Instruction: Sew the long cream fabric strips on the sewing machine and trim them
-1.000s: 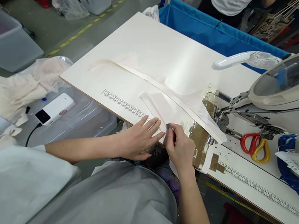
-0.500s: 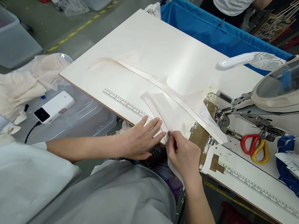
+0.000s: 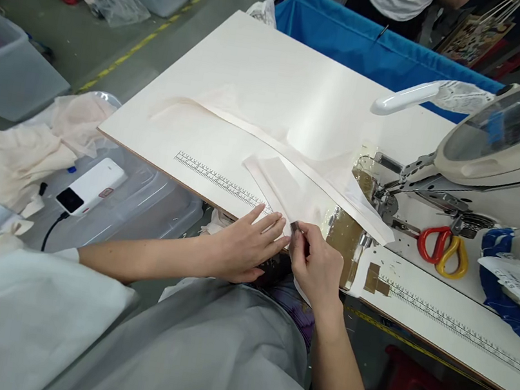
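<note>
Head camera: I see cloth (image 3: 277, 183) mid-frame, the left hand (image 3: 248, 245) flat with fingers extended, the right hand (image 3: 319, 264) pinching a small dark piece (image 3: 294, 225). Sewing machine (image 3: 514, 194) and scissors (image 3: 442, 247) crowd frame right; a blue bin (image 3: 343, 31) stands top centre.

Single head-worn view, looking forward and down across a white table (image 3: 268, 72).
From above the wearer's body, grey cloth (image 3: 198, 349) lies closest, along the bottom; the left hand (image 3: 246, 245) and right hand (image 3: 319, 262) are near, mid-frame; a blue fabric bin (image 3: 333, 31) is farther off, at the top.
</note>
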{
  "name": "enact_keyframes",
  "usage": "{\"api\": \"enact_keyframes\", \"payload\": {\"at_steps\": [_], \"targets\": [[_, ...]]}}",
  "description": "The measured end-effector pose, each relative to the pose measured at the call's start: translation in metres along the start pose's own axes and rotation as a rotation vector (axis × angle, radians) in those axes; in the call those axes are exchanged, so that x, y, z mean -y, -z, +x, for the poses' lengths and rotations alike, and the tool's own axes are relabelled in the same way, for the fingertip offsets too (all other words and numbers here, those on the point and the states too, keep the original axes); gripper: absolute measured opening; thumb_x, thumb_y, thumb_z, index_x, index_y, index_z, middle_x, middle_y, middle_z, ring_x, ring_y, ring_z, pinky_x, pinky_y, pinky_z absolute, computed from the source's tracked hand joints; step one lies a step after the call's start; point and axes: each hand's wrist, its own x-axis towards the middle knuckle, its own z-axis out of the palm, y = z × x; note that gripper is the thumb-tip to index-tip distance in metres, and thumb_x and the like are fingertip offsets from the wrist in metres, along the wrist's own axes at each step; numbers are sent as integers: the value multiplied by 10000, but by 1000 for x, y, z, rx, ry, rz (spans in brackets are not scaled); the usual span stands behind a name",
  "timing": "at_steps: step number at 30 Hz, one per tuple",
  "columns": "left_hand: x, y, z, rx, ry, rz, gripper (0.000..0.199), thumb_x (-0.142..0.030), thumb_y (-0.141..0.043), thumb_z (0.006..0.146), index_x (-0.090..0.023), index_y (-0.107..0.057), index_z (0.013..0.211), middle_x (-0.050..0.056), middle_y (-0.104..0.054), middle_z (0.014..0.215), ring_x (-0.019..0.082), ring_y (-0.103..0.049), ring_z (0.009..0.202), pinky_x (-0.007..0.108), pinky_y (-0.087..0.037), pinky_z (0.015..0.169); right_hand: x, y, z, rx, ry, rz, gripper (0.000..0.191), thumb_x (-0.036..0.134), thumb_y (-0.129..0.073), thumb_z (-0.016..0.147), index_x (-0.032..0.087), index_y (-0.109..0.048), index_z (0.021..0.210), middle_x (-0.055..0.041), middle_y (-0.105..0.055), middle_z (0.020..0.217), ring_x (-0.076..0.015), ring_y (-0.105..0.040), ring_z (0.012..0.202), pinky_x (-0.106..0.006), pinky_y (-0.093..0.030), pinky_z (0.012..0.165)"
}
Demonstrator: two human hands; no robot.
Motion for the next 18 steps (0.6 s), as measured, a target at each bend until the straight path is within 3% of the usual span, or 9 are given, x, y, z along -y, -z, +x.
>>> {"api": "enact_keyframes", "payload": {"at_steps": [4, 13, 18], "targets": [[-1, -3, -1, 1, -11, 35, 721, -485, -588, 877, -57, -405, 1427, 269, -430, 1452, 393, -373, 1375, 565, -324, 1099, -2, 0, 2, 0, 31, 1, 233, 246, -387, 1006, 179, -605, 1053, -34, -719, 853, -161, -644, 638, -251, -374, 553], [-2, 0, 1, 14, -7, 58, 709, -492, -568, 886, -54, -402, 1418, 262, -430, 1452, 390, -380, 1359, 569, -335, 1083, 2, 3, 11, -24, 122, -78, 214, 190, -417, 969, 182, -629, 945, -20, -675, 698, -160, -622, 597, -255, -315, 519], [-4, 0, 1, 8, 9, 55, 708, -489, -567, 885, -59, -394, 1421, 279, -436, 1434, 396, -405, 1341, 558, -378, 1044, 1, 14, -3, 2, 94, -75, 198, 198, -437, 967, 188, -626, 910, 2, -636, 636, -149, -595, 550, -257, -313, 514]]}}
